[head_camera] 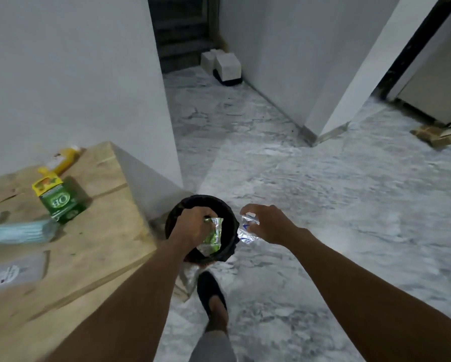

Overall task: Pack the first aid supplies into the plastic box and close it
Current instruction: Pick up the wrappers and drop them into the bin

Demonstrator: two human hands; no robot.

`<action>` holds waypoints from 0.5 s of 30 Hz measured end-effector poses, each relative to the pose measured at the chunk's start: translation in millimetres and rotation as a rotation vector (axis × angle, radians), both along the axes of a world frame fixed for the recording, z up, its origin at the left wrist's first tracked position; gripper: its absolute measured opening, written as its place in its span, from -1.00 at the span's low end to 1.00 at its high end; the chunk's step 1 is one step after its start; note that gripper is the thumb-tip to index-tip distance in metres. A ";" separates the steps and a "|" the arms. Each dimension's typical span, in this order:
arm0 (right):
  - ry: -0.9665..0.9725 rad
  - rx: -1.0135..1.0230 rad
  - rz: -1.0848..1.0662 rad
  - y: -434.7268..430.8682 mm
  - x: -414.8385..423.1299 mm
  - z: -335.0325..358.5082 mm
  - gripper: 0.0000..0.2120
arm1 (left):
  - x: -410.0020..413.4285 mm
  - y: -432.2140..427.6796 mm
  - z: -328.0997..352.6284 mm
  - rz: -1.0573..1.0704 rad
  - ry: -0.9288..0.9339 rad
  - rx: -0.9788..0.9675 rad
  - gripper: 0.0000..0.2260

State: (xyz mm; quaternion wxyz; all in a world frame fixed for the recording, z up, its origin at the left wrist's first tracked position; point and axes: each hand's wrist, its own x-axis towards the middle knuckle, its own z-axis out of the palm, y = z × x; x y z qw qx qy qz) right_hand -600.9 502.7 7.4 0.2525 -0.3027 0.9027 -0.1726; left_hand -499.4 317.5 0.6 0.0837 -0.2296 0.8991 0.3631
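Hands occupy the lower centre of the head view, both extended over the grey marbled floor point(323, 205).

1. Left hand point(193, 226): fingers curled, grasping a crumpled green-and-clear plastic wrapper point(214, 236). The wrapper hangs over the open mouth of a round black waste bin point(200, 197), which stands on the floor at 6 o'clock from frame centre, just beside the corner of the worktop.
2. Right hand point(266, 222): fingers curled, pinching a crumpled clear plastic wrapper with blue print point(246, 231). This wrapper sits at the 3 o'clock edge of the bin, outside the rim line.
3. Light wooden worktop point(101, 257): located at 8 o'clock. It carries the supplies:
   - a green cardboard carton with a yellow end flap point(62, 202), lying on its side;
   - a yellow plastic bottle point(62, 159) lying at 12 o'clock from the carton, near the wall;
   - a flat stack of pale blue face masks point(18, 232) at 8 o'clock from the carton, just beside it;
   - a flat translucent plastic item with a red-and-white mark point(15, 270) at 6 o'clock from the masks. It is blurred; whether it is the box or its lid cannot be determined.
4. One foot in a dark shoe point(210, 291) rests on the floor at 6 o'clock from the bin.
5. White blocks point(224, 65) sit against the far wall at 12 o'clock.
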 end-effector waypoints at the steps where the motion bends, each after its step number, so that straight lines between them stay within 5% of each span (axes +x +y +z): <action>1: -0.020 0.023 -0.002 -8.3 -14.4 -10.0 -0.63 | -16.1 -8.9 -14.4 0.028 -0.029 0.013 -0.80; 15: -0.223 0.276 0.063 -127.8 -143.9 -205.2 -0.61 | -129.0 -84.5 -216.0 0.507 -0.333 0.139 -0.62</action>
